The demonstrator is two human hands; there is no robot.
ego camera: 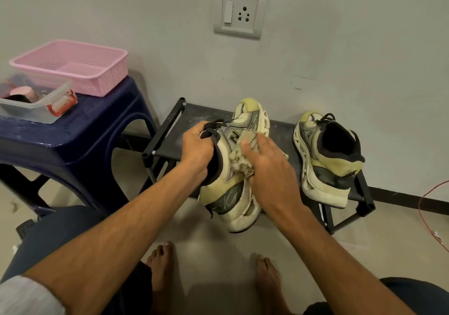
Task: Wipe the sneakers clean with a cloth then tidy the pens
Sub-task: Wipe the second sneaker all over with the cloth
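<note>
1. Above the near edge of the low black rack (170, 130), the left hand (196, 144) is gripping one sneaker (233, 193) at its collar and laces. Its fingers are curling round the dark opening.
2. This sneaker is being held off the rack, lying on its side. Its toe is pointing away toward the wall, its heel is hanging nearest the person, and its pale sole is facing right.
3. The right hand (269, 168) is grasping a bunched, frayed, pale cloth (239, 162). It is pressing the cloth against the upturned side of the held sneaker, just beside the dark logo.
4. The second sneaker (325, 159) is sitting on the right part of the rack with its heel toward the person and its opening facing up. Neither hand is touching it.
5. A dark blue stool (73, 132) is standing left of the rack and carrying two things.
   - A pink basket (97, 81) is resting at the back.
   - A clear lidless container (29, 115) with a red latch is sitting in front, touching the basket. Its contents are showing too blurred to tell whether they include pens.
6. A wall socket (240, 12) is showing above the rack.
7. A red wire (427, 217) is trailing over the floor at the right.
8. Two bare feet (161, 266) are resting on the floor below the hands.
</note>
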